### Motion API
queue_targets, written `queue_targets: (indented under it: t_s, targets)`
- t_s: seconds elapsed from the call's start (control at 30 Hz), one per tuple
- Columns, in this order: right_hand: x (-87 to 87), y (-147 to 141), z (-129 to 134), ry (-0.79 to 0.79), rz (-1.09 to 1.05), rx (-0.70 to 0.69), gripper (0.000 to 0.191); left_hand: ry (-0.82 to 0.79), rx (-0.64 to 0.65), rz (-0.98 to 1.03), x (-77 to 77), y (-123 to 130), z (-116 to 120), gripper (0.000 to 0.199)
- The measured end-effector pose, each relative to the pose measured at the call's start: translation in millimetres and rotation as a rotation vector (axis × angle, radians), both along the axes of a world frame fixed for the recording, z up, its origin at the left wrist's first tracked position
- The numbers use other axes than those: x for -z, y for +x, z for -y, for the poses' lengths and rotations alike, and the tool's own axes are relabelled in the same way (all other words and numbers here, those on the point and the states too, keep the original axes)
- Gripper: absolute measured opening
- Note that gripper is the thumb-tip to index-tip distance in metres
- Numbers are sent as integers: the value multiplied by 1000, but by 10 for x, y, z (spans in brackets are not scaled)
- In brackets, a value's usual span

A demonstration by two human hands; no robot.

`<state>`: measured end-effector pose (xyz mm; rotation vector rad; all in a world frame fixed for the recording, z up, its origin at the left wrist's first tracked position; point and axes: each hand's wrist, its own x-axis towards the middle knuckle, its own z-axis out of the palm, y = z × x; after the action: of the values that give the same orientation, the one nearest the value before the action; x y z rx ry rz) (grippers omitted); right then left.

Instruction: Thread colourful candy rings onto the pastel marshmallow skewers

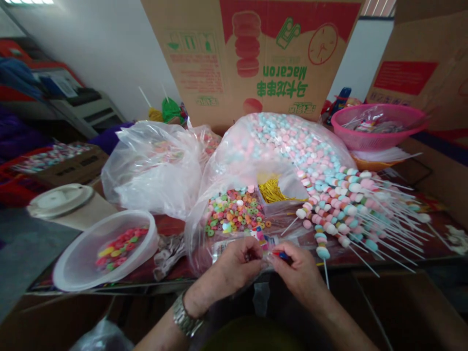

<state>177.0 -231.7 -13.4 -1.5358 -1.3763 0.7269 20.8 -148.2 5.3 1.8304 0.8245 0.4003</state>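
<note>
While both hands are working together above the near edge of the tabletop point(168, 225), left grip: the left hand point(232, 261) is closing its fingers on a small dark bit point(250, 256).
Right grip: the right hand point(294, 265) is pinching a red-and-blue piece point(281, 255), too small to identify, with its fingertips together.
Technique: keeping the hands close and working with the fingertips appears to be giving good control of pieces this small.
Nearest things: a printed packet point(259, 238) is lying just beyond the hands, and a candy skewer point(322, 252) is lying just beside the right hand.
Tabletop centre: a bag of ring candies point(234, 212) is sitting against a large bag of pastel candies point(281, 146), with gold twist ties point(272, 191) lying between them.
Right side: finished skewers point(353, 209) are fanning out toward the right edge, and a pink basket point(378, 139) is sitting at the far right corner.
Left side: a plastic tub point(73, 263) holding candy is sitting near the left edge, and a clear bag point(153, 170) is bulging behind it.
Room: a printed Macaron carton point(252, 58) is standing behind the tabletop, and a white wall point(102, 58) is rising beyond it.
</note>
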Motion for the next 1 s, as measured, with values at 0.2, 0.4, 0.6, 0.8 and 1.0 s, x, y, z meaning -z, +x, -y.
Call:
queue_targets:
  t_s: [0.2, 0.4, 0.6, 0.8, 1.0]
  targets:
    - [-18, 128, 103, 14, 97, -2, 16, 0, 146, 84, -2, 66, -1, 17]
    - [-9, 83, -17, -41, 269, 94, 38, 278, 94, 87, 42, 45, 35, 7]
    - [115, 281, -260, -248, 454, 277, 54, 392, -75, 56, 202, -6, 9, 22]
    - [248, 708, -609, -442, 546, 422, 35, 623, 2, 166, 130, -155, -129, 14]
    - [182, 831, -169, -457, 364, 376, 35, 728, 59, 111, 62, -286, -236, 20]
